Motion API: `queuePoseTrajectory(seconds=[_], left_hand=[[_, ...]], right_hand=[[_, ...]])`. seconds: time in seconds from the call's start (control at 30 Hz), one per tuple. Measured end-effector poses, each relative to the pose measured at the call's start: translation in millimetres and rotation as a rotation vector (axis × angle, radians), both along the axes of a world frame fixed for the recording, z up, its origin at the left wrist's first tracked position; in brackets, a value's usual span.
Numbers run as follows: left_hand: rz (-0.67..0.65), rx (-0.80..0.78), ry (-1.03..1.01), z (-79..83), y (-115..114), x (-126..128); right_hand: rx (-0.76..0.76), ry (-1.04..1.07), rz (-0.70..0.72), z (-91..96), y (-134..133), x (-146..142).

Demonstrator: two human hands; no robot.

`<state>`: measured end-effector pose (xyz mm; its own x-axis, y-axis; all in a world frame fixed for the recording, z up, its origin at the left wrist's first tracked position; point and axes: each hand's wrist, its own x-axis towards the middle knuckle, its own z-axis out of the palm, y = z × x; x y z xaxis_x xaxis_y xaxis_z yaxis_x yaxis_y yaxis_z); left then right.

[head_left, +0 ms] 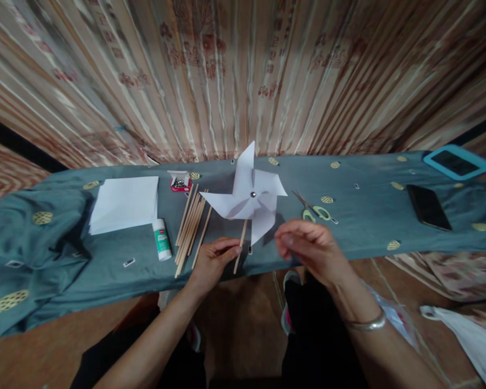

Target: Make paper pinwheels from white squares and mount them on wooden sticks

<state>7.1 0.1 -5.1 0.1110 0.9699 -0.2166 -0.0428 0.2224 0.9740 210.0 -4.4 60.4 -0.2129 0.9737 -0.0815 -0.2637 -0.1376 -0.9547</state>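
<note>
Basically, pinwheel (252, 201) points forward; stick (244, 230) slants slightly right lengthwise.

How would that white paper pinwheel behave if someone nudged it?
The pinwheel looks like thin folded paper, so it is probably light and easily creased. The shiny pin at its centre may let it spin when nudged. The wooden stick in the left hand is straight, probably stiff.

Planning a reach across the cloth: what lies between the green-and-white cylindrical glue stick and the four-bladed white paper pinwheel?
In the head view, a loose bundle of slim, pale wooden sticks lies between the glue stick and the pinwheel.
</note>
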Motion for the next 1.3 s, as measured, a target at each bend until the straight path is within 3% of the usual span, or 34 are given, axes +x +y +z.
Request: queuePoseTrajectory(seconds=[0.1,0.2,0.37,0.63,0.8,0.9,1.07,1.3], left_hand=[[-0.007,0.004,-0.004,-0.6,-1.0,0.4],[-0.025,0.003,-0.025,-0.3,-1.8,0.2],[-0.042,0.012,-0.008,-0.5,-2.9,0.3],[-0.072,-0.001,-0.025,0.6,-3.6,1.8],[-0.024,-0.019,-0.025,3.5,-2.0,-0.5],[-0.009,-0.001,-0.008,4.4,-1.4,-2.9],[-0.006,0.01,0.018,1.0,-2.9,-3.8],[-0.041,0.0,-0.001,0.9,-4.7,-1.1]], right_hand=[[0.064,-0.051,-0.293,1.2,12.8,18.5],[0.095,-0.182,-0.401,-6.2,16.0,19.1],[0.068,-0.227,-0.352,-16.8,13.1,2.3],[-0.051,-0.116,-0.294,-15.3,15.6,-12.8],[-0.107,-0.11,-0.113,-14.5,-4.8,-34.9],[-0.031,-0.184,-0.014,-11.0,-13.9,-36.6],[0.122,-0.277,-0.245,-8.1,1.3,-7.6],[0.145,-0.347,-0.457,-23.7,24.0,20.3]])
